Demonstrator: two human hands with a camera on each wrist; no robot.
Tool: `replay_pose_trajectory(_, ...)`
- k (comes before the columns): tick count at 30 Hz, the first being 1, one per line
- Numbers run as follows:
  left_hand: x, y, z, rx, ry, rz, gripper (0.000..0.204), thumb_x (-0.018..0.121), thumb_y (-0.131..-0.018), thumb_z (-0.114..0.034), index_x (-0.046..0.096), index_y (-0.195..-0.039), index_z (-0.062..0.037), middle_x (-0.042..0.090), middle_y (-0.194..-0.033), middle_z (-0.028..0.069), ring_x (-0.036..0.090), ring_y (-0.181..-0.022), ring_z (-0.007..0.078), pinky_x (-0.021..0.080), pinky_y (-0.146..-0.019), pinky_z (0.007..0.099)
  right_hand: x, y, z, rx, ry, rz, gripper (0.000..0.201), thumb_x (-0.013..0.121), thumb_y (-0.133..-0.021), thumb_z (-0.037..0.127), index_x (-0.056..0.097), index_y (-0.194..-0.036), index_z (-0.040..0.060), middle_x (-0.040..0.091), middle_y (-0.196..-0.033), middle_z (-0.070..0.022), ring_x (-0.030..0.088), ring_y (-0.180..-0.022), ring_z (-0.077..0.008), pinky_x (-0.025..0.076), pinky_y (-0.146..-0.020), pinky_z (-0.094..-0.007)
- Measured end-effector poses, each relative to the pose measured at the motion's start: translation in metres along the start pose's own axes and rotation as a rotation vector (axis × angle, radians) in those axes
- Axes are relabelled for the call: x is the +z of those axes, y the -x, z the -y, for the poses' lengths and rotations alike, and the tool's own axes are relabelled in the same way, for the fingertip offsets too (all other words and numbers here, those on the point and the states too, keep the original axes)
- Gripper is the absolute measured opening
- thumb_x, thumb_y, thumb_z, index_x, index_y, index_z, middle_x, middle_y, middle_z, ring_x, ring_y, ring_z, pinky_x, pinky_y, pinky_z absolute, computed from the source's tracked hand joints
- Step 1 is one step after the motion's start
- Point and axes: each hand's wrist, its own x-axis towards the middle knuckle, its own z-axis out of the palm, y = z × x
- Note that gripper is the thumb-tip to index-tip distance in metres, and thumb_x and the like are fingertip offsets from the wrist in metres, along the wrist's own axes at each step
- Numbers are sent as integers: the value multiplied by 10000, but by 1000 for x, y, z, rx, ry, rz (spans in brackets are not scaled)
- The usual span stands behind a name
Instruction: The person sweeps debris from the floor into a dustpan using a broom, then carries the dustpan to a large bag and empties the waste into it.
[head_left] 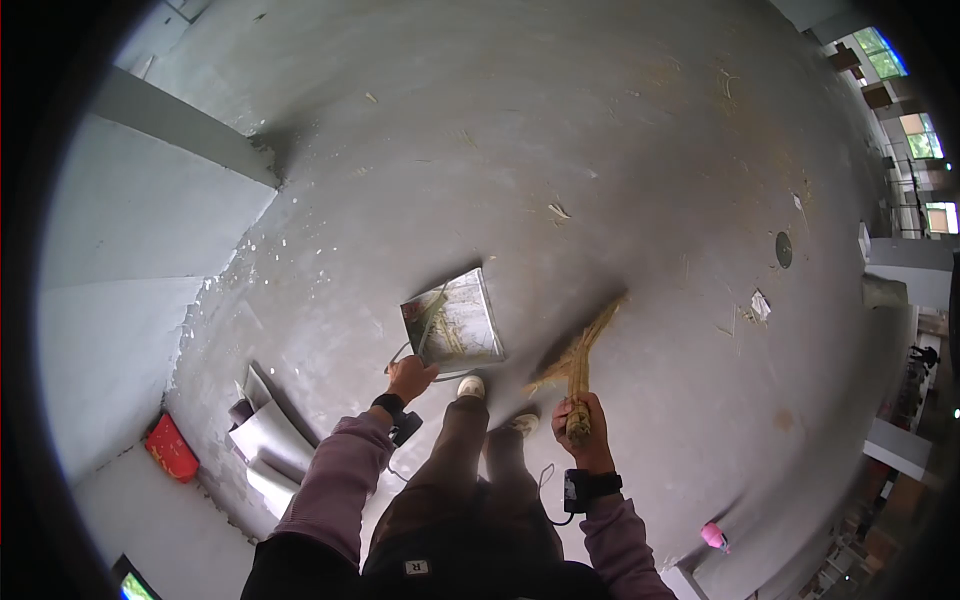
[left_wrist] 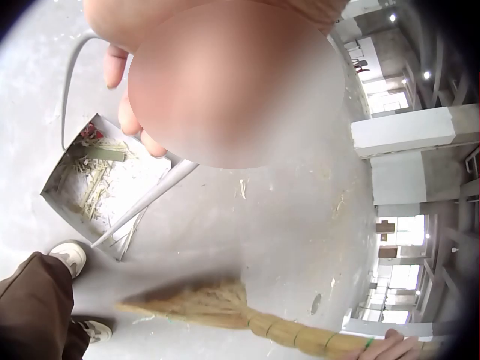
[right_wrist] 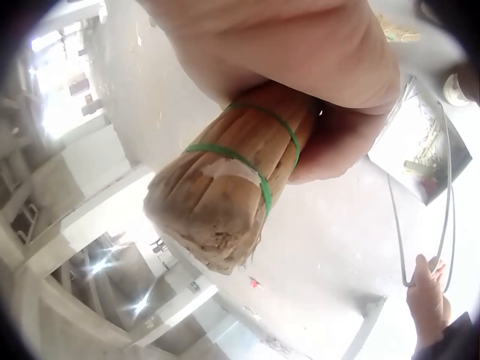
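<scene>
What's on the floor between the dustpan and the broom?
Just bare grey floor, darkened near the broom by a shadow. The head view shows this stretch, with the dustpan on its left side.

Soft grey light, fisheye w/ dark corners.
Windows (head_left: 921, 137) glare R of R hand (head_left: 583, 430); shadow (head_left: 563, 347) beyond it; L hand (left_wrist: 225, 79) blurry close-up.

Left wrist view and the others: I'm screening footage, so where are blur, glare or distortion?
Head: fisheye bending, dark corners, soft shadow beside the broom. Left wrist: smooth blur over the left hand. Right wrist: windows and ceiling lights glare.
</scene>
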Motion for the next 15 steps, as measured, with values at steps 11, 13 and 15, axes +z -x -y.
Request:
replay_pose_trajectory(11,-25,18,12,13,80,-66,482,507,-757,-476,660,-705,-21,640,-781,196,608,-791,351,431,-780,456,60,69,-10,-67,683,-68,198,513,-833,219,444,-849,34,494,-705,-23,483,-555,-90,424,-493,-232)
replay_pose_trajectory(13,-31,25,26,-8,98,-49,466,508,-758,-458,659,-702,-21,637,-772,198,609,-777,343,442,-758,447,61,76,-14,-72,762,-74,194,505,-838,212,439,-857,31,493,-707,-32,475,-559,-96,417,-482,-231)
replay_pose_trajectory(15,-28,39,54,-10,99,-51,460,508,-760,-446,655,-690,-16,632,-733,199,612,-742,338,459,-722,434,62,78,-11,-15,719,-60,175,505,-834,195,431,-848,37,481,-705,-38,474,-563,-111,409,-477,-233)
